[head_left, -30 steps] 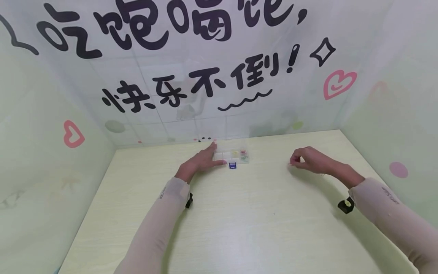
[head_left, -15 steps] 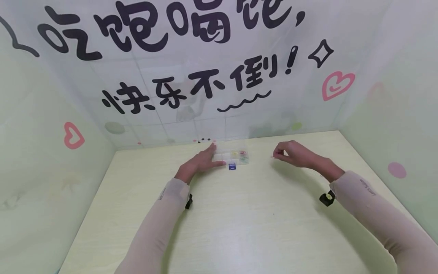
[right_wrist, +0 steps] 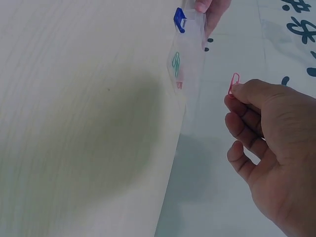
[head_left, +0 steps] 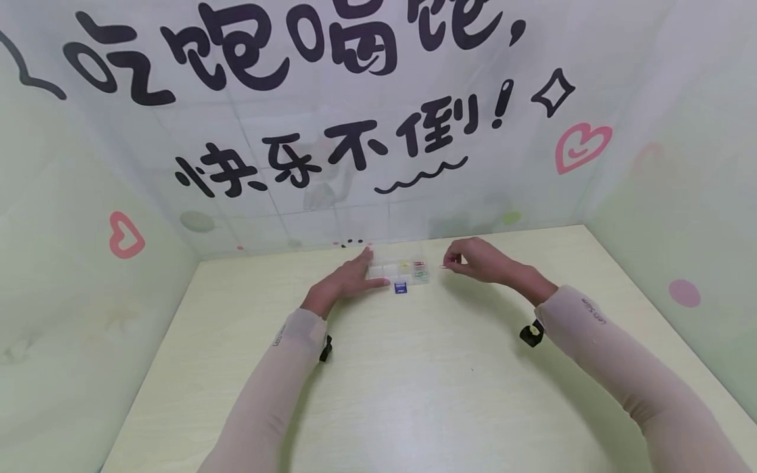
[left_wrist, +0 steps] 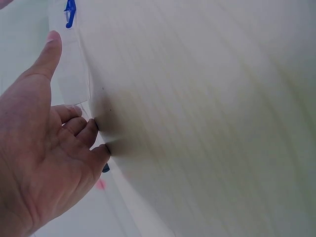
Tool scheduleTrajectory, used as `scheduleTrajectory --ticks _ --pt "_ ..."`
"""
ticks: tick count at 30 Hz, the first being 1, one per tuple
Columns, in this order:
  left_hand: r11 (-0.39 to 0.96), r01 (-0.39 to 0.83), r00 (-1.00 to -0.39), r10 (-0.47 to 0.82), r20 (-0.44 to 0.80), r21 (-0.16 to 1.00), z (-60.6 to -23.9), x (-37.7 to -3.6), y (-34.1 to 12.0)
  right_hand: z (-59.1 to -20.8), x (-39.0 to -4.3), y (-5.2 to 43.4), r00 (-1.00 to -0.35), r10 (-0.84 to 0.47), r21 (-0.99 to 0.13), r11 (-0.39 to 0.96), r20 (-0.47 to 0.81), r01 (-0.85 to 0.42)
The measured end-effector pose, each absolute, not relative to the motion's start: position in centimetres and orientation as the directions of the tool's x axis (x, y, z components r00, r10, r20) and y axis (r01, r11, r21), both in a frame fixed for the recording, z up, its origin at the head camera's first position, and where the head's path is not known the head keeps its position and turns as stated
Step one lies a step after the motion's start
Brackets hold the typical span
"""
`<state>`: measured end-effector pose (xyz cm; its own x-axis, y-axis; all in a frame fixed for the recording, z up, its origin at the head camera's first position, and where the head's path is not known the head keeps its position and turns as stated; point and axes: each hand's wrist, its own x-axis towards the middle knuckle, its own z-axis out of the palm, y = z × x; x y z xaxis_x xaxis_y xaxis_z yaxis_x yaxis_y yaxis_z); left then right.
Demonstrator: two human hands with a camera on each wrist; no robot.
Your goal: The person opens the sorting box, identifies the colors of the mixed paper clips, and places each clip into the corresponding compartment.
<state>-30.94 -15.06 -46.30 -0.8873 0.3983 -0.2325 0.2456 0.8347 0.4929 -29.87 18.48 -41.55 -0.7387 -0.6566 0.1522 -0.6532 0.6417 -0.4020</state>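
Note:
A clear plastic compartment box (head_left: 389, 270) stands near the back wall. Yellow (head_left: 405, 266), red (head_left: 418, 264) and green paper clips (right_wrist: 176, 64) lie in its compartments. On its front edge sits a blue piece (head_left: 400, 288) that looks like a latch. My left hand (head_left: 355, 277) rests at the box's left end, its straight thumb (left_wrist: 51, 52) along the front side and a finger reaching to the back. Just right of the box, my right hand (head_left: 480, 260) pinches a pinkish-red paper clip (right_wrist: 234, 84) between thumb and forefinger, above the table and apart from the box.
The pale wooden table (head_left: 408, 394) ends at a white printed back wall (head_left: 284, 217), close behind the box. Side walls (head_left: 680, 217) rise at left and right. A tiny dark speck (head_left: 472, 370) marks the tabletop.
My right hand has moved left across the table toward the box, carrying the red paper clip. The left hand and the box have stayed in place.

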Motion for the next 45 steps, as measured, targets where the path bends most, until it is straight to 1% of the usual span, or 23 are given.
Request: scheduleTrajectory --ticks 5,12,21,29,35,45 --pt "0.839 0.244 -0.887 0.396 -0.237 0.487 -46.4 -31.0 -15.1 -41.6 -30.2 16.3 -0.739 -0.659 -0.379 0.654 0.139 -0.655" --pt "0.831 0.244 -0.889 0.397 -0.226 0.5 -46.2 -30.7 -15.0 -41.6 -30.6 13.8 -0.725 -0.672 -0.355 0.647 0.155 -0.675" --pt "0.833 0.254 -0.888 0.402 -0.222 0.491 -46.1 -30.8 -14.9 -42.5 -31.4 11.5 -0.721 -0.677 -0.329 0.655 0.145 -0.681" --pt "0.832 0.256 -0.89 0.401 -0.216 0.492 -46.1 -30.7 -15.0 -43.8 -32.1 10.8 -0.74 -0.66 -0.336 0.672 0.131 -0.66" --pt "0.828 0.266 -0.889 0.409 -0.207 0.495 -46.2 -30.8 -15.0 -44.2 -32.1 10.4 -0.751 -0.649 -0.34 0.683 0.124 -0.647" --pt "0.826 0.261 -0.888 0.409 -0.212 0.5 -46.3 -30.9 -15.0 -44.3 -32.0 10.8 -0.737 -0.661 -0.323 0.673 0.141 -0.665"
